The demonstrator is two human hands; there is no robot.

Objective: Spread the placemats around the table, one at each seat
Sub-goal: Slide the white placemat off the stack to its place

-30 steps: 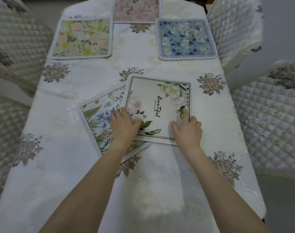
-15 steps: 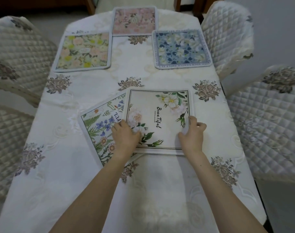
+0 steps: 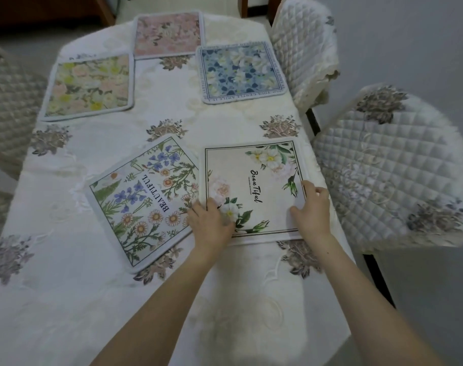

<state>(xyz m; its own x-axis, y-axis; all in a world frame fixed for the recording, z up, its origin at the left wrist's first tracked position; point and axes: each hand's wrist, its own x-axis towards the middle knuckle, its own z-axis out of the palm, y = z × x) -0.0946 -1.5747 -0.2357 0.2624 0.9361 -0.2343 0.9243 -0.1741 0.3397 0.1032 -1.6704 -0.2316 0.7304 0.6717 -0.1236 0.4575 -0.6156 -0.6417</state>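
My left hand lies flat on the near left corner of the white rose placemat, fingers relaxed and spread, pressing down on the printed pale rose there. My right hand sits at the mat's right edge with the fingers bent over the border; I cannot tell whether the thumb is tucked under the edge or only resting on it. The mat I see under them is a cream square with a thin dark line frame, white and blush flowers with green leaves at the far right and near left corners, and the word "Beautiful" in black script running sideways down the middle. It lies flat near the right side of the table, just beside the quilted chair on that side.

Just to its left, touching or nearly touching at one corner, lies the wildflower placemat, turned at an angle, with blue blooms, orange daisies, ferns and "BEAUTIFUL" in block capitals.

Farther off I see three more: a blue floral placemat at the far right, a pink floral placemat at the far end, and a yellow and peach placemat at the far left. All rest on a cream embroidered tablecloth.
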